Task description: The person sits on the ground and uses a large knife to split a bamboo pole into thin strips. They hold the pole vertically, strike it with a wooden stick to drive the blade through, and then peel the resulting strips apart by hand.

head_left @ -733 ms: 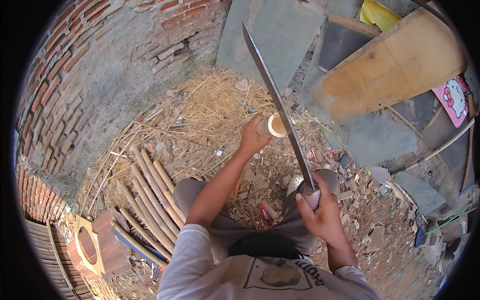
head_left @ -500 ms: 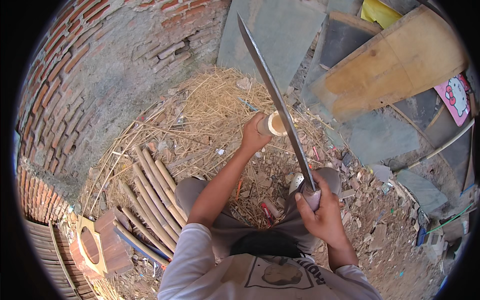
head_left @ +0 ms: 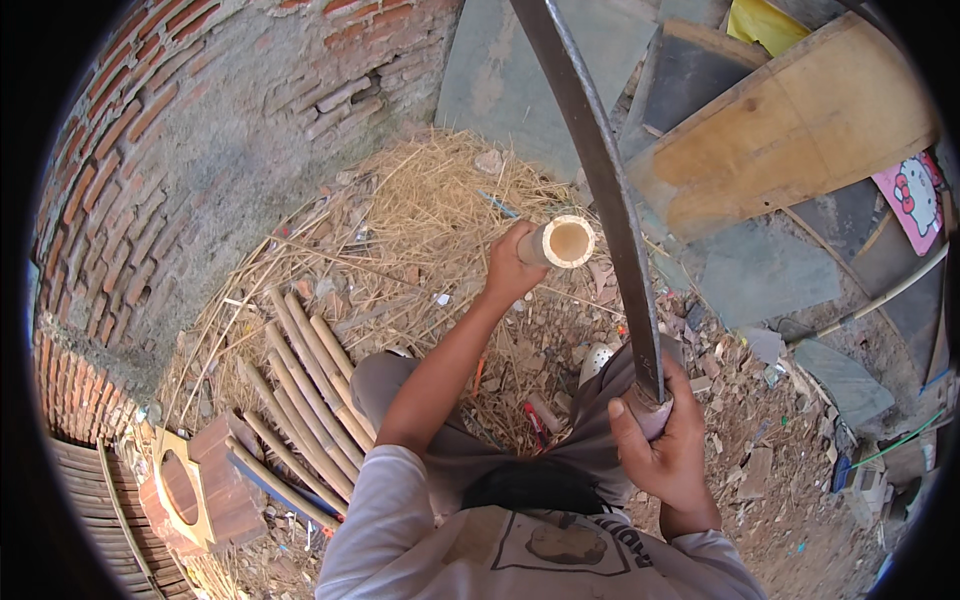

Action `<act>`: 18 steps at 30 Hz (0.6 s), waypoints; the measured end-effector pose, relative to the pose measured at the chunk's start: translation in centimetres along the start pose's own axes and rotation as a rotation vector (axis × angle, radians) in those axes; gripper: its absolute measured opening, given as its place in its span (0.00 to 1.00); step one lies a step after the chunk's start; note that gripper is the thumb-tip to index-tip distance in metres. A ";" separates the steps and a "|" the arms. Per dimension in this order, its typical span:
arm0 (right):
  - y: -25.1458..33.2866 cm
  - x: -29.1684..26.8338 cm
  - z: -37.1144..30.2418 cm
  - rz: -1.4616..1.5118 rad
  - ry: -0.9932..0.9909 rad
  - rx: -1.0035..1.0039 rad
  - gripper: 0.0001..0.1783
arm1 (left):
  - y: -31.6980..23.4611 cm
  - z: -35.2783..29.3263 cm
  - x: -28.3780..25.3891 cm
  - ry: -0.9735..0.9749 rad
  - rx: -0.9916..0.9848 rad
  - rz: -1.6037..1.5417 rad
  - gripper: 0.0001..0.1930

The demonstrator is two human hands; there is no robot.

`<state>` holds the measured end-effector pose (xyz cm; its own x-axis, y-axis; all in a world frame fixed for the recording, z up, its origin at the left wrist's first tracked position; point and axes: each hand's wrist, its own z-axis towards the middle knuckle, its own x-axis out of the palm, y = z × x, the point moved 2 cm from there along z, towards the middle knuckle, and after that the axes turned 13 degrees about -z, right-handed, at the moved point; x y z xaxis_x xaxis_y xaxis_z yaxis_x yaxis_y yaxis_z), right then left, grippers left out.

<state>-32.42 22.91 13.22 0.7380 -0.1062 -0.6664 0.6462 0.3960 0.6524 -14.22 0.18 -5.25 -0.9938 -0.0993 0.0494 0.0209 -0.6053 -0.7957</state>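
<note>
- Here's the bamboo (head_left: pixel 547 247), out in front of the body, a stout pale tube with its cut end facing up at the camera, its long axis running mostly away downward, leaning a little
- The left hand (head_left: pixel 510 266) is on it, fingers wrapped round the tube just below the rim; the lower end is hidden
- And the right hand (head_left: pixel 663 450), closer to the body and lower right, grips the handle (head_left: pixel 649 412) of a machete (head_left: pixel 608 175)
- Look at the line of that blade: up and forward from the fist, edging left, passing just right of the bamboo's mouth in this view, a gap showing between; how they compare in height, I cannot tell
- Left hand is the near one to the tube, plainly
- Textures now: thick fibrous rim, smooth hollow; dark, scuffed steel, long and curved, tip out of frame
- Beyond, dry straw (head_left: pixel 425 195) in a tangle, stony rubble (head_left: pixel 765 510), slim round poles (head_left: pixel 310 405) side by side at the left
- Outermost, a rough brick wall (head_left: pixel 235 150), flat grey slabs (head_left: pixel 535 75) and a stained tan board (head_left: pixel 790 125)
</note>
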 end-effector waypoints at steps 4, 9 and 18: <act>0.1 0.3 -0.1 -0.033 0.020 0.032 0.30 | -0.5 -0.1 -0.1 0.022 -0.063 0.018 0.18; -1.5 2.1 0.0 -0.108 0.160 0.189 0.32 | -1.0 -0.5 0.1 -0.030 0.032 0.019 0.17; -1.0 1.7 0.0 -0.059 0.171 0.238 0.31 | -4.2 0.1 -1.9 0.112 0.129 0.182 0.32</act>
<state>-31.81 22.31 11.43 0.6675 0.0403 -0.7435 0.7293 0.1663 0.6637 -12.44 2.82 -1.96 -0.9782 -0.1317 -0.1603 0.2068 -0.6822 -0.7013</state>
